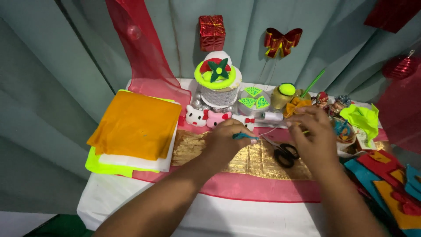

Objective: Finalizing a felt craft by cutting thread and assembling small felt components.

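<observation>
Gold fabric runner [254,160] across a white-covered table [210,215], edged by a pink band. Grey-green drapes behind, hung with a red gift box [212,32], a red bow [283,41] and a length of red sheer cloth [144,57]. At the table's left, a stack of felt sheets [136,131]: orange on top, white and neon yellow beneath. Further back, a white cake-shaped ornament [218,81] topped in neon yellow, with small cat-face figures [206,117] just before it. Black-handled scissors [285,154] flat on the gold, near the right hand [313,136]. More felt pieces in teal, red and orange at the right edge. Left hand [230,138] curled, fingers pinched on a small teal piece [245,136] held just above the runner, between the two hands. Right hand fingers bent inward close beside it, a thin white thread [271,130] running between the hands; grip on the thread too small to tell.
</observation>
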